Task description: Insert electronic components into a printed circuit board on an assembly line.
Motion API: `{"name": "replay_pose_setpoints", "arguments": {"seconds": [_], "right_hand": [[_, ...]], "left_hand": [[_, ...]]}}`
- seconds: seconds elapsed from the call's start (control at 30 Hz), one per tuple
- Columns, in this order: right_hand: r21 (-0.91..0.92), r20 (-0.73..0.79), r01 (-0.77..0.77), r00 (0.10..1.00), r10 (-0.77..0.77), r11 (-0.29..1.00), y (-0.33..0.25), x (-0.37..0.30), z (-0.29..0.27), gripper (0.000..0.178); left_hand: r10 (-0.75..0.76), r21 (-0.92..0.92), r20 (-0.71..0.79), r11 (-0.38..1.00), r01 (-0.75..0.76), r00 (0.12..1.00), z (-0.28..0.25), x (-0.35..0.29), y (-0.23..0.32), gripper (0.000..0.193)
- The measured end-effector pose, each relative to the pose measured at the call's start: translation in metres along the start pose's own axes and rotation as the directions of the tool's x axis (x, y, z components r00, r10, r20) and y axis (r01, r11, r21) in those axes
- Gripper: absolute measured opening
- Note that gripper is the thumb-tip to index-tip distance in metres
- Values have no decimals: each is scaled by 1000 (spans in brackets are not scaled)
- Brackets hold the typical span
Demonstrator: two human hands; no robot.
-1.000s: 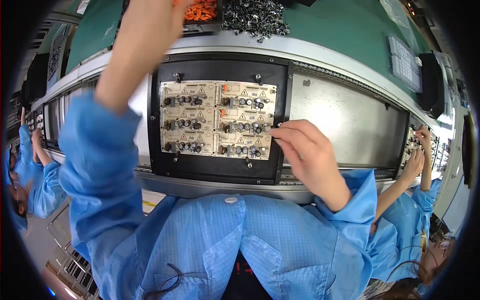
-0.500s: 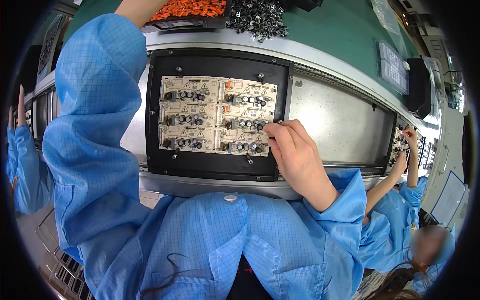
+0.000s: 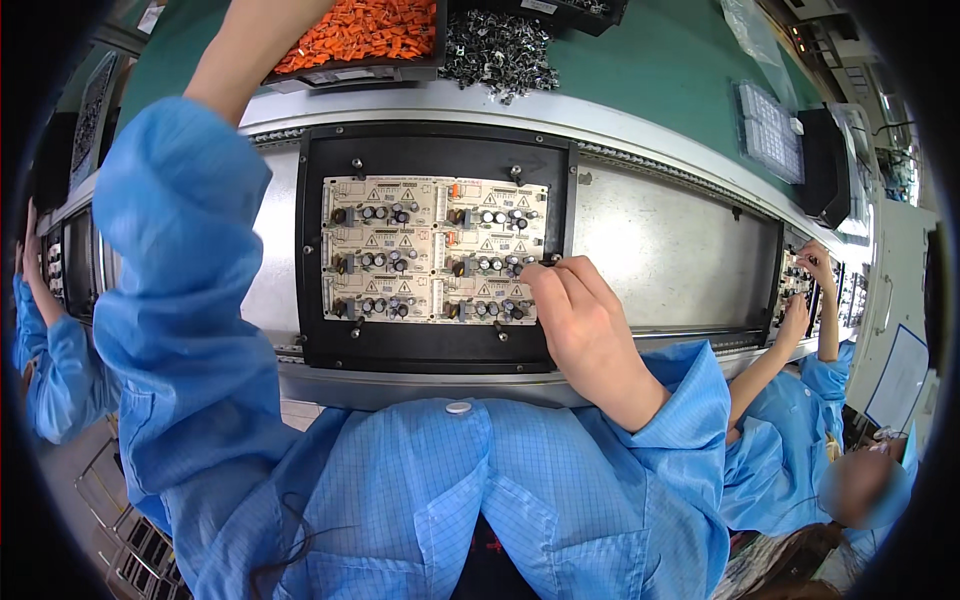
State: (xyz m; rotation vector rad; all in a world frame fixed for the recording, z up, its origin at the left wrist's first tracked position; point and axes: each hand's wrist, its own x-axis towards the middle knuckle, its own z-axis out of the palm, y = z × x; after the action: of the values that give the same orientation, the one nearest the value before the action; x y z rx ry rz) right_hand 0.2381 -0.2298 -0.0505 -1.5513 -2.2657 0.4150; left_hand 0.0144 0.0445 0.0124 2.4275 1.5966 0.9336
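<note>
A pale panel of circuit boards (image 3: 416, 242) lies in a black carrier frame (image 3: 430, 343). Rows of capacitors stand on it, and two small orange parts (image 3: 453, 190) sit in its right half near the top. My right hand (image 3: 590, 320) is at the panel's right edge, thumb and fingertips pinched together over the border; whatever is between them is hidden. My left forearm (image 3: 245, 65) stretches up past the frame toward a black bin (image 3: 390, 70) of orange parts (image 3: 360, 30). The left hand itself is cut off by the top of the picture.
Beside the bin lies a heap of small black-and-metal parts (image 3: 500, 50) on the green bench. A clear tray (image 3: 768, 128) and a black box (image 3: 828, 165) stand farther right. The conveyor rail (image 3: 640, 155) runs sideways. Co-workers' hands (image 3: 797, 315) work at the right; another co-worker's sleeve (image 3: 60, 380) shows left.
The view has shifted, so bench and panel sit slightly lower. More of my bare left forearm shows by the orange parts bin. My right hand stays at the panel's right edge.
</note>
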Motion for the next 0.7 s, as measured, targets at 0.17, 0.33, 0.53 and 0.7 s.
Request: {"name": "replay_pose_setpoints", "arguments": {"seconds": [0.17,0.33,0.53,0.7], "right_hand": [[171,51,-132,991,125,976,22,13,-27,34],[44,-350,-30,936,43,999,112,101,-19,32],[229,-231,-193,941,246,954,124,138,-11,28],[234,-216,-191,946,242,953,128,143,-16,26]], "left_hand": [[-67,-290,296,944,156,953,-24,-70,23,12],[-52,-365,529,887,282,847,-30,-163,79,9],[-36,-298,483,933,203,875,-18,-199,99,13],[22,-289,477,948,133,878,-10,-200,105,14]]}}
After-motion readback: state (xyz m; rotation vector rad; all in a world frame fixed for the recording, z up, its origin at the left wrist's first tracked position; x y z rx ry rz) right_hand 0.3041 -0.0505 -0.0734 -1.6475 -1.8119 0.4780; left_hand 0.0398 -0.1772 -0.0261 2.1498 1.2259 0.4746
